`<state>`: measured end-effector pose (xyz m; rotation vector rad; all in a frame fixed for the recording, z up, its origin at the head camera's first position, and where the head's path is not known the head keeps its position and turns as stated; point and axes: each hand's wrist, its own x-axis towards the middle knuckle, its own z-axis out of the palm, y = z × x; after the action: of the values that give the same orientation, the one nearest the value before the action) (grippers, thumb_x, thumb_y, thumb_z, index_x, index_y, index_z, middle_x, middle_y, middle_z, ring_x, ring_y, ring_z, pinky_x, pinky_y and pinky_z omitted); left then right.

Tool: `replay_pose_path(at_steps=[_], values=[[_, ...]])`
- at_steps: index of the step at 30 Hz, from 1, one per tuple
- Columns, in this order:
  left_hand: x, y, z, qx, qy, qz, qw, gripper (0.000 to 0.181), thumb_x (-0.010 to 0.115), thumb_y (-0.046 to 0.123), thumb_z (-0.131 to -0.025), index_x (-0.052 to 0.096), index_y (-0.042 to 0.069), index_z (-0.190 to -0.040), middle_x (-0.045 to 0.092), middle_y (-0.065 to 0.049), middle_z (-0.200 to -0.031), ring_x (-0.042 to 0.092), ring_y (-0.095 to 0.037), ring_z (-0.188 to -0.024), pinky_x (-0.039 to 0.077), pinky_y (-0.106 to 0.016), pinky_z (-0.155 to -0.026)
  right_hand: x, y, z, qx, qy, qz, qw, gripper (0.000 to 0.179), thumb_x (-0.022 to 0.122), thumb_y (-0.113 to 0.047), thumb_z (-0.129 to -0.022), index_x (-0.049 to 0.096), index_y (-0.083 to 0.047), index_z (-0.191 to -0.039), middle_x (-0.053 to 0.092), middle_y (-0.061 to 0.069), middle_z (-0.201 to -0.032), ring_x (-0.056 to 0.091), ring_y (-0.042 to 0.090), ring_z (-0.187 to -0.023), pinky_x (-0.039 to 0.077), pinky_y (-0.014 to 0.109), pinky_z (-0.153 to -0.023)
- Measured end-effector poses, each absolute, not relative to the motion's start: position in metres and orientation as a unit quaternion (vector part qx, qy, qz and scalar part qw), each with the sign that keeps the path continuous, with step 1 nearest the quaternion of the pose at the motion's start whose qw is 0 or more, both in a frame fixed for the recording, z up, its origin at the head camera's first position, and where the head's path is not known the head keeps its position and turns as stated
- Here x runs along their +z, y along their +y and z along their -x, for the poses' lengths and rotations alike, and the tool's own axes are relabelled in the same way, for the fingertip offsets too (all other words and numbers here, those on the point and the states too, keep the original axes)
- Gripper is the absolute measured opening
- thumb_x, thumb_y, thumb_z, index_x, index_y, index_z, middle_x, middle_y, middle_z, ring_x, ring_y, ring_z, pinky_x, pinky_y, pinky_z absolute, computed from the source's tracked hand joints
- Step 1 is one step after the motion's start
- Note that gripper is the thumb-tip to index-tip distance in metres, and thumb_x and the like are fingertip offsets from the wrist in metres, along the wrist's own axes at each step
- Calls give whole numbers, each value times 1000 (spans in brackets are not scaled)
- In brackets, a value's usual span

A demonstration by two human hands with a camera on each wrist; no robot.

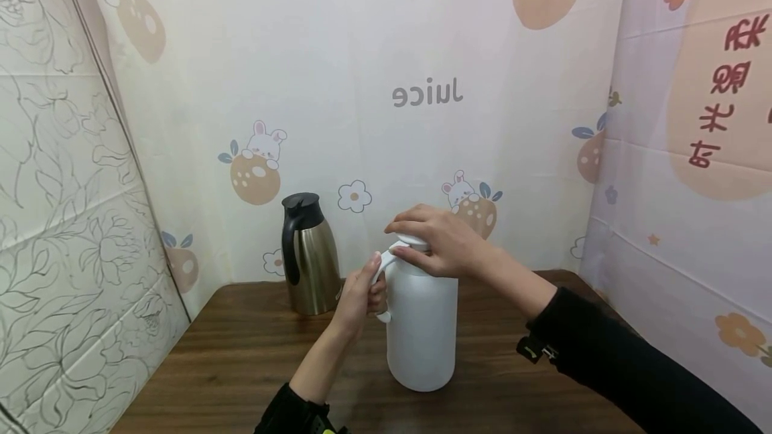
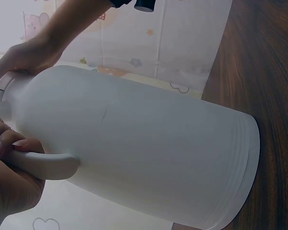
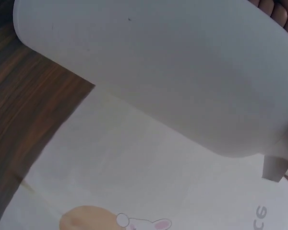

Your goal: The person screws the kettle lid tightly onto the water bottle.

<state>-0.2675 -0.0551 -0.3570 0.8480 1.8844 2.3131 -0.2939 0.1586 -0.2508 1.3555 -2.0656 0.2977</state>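
Note:
A white thermos jug (image 1: pixel 422 333) stands upright on the dark wooden table, its side handle (image 2: pixel 55 166) facing left. My left hand (image 1: pixel 360 297) grips that handle with the fingers curled round it. Over the top, my right hand (image 1: pixel 445 241) holds the white lid (image 1: pixel 413 240), fingers across it and thumb on the near side. The fingers cover much of the lid, so whether it sits loose or tight cannot be told. In the right wrist view, the jug's body (image 3: pixel 149 62) fills the upper part, with the spout (image 3: pixel 275 167) at the right edge.
Behind and left of my left hand stands a gold-coloured metal thermos jug (image 1: pixel 318 266) with a black lid and handle. The wooden table (image 1: pixel 241 360) backs onto a patterned cloth (image 1: pixel 362 132), and more cloth hangs on both sides.

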Motion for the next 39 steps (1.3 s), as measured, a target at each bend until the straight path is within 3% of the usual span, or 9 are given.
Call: replay_pose_path(at_steps=[8, 14, 19, 23, 25, 30, 33, 36, 39], values=[[-357, -54, 267, 750, 604, -268, 20, 59, 42, 53, -112, 39, 12, -70, 34, 3, -57, 32, -11, -50, 27, -24, -50, -252, 146, 282, 89, -824, -442, 343, 41, 65, -44, -103, 75, -12, -126, 75, 5, -117, 69, 27, -117, 56, 45, -97], [-357, -54, 267, 754, 599, -269, 22, 59, 42, 52, -112, 38, 12, -69, 33, 3, -56, 30, -12, -49, 20, -34, -53, -253, 133, 272, 61, -855, -363, 364, 49, 63, -50, -103, 76, -8, -125, 77, 11, -114, 71, 33, -110, 59, 47, -90], [-357, -54, 268, 753, 600, -268, 20, 60, 43, 52, -112, 38, 11, -69, 33, 3, -56, 30, -12, -49, 21, -32, -52, -254, 123, 268, 34, -866, -313, 389, 49, 63, -51, -102, 78, -7, -119, 77, 12, -104, 73, 34, -94, 59, 44, -74], [-357, -54, 268, 750, 605, -265, 16, 60, 43, 53, -112, 38, 11, -69, 32, 3, -56, 30, -12, -49, 25, -27, -50, -255, 118, 265, 13, -871, -284, 401, 50, 63, -51, -103, 78, -5, -115, 74, 11, -88, 66, 29, -74, 49, 36, -54], [-357, -54, 268, 747, 609, -266, 13, 60, 43, 53, -112, 38, 11, -68, 32, 3, -56, 30, -11, -49, 25, -27, -50, -253, 116, 263, 10, -880, -271, 389, 52, 61, -52, -104, 77, -4, -116, 73, 11, -87, 64, 28, -72, 47, 36, -52], [-357, -54, 267, 743, 611, -274, 8, 60, 42, 50, -112, 36, 11, -68, 31, 3, -57, 28, -10, -50, 20, -34, -53, -240, 118, 254, 41, -923, -259, 281, 68, 55, -58, -104, 66, 0, -138, 74, 19, -117, 71, 36, -101, 59, 47, -75], [-357, -54, 266, 745, 608, -275, 11, 60, 42, 50, -112, 35, 11, -68, 30, 3, -57, 28, -10, -50, 20, -32, -51, -230, 124, 251, 76, -935, -275, 213, 74, 56, -59, -104, 58, 0, -147, 67, 21, -135, 68, 37, -120, 57, 52, -93], [-357, -53, 266, 748, 605, -272, 13, 60, 42, 50, -112, 35, 11, -67, 30, 3, -56, 28, -10, -49, 23, -26, -49, -226, 133, 252, 100, -927, -302, 199, 70, 58, -57, -104, 59, -2, -148, 65, 18, -141, 65, 35, -127, 54, 52, -101], [-356, -53, 266, 749, 606, -267, 11, 62, 43, 51, -112, 34, 10, -66, 30, 3, -56, 28, -10, -49, 24, -25, -49, -229, 141, 258, 109, -910, -325, 232, 62, 61, -55, -103, 65, -8, -142, 67, 11, -139, 66, 30, -126, 54, 49, -100]])
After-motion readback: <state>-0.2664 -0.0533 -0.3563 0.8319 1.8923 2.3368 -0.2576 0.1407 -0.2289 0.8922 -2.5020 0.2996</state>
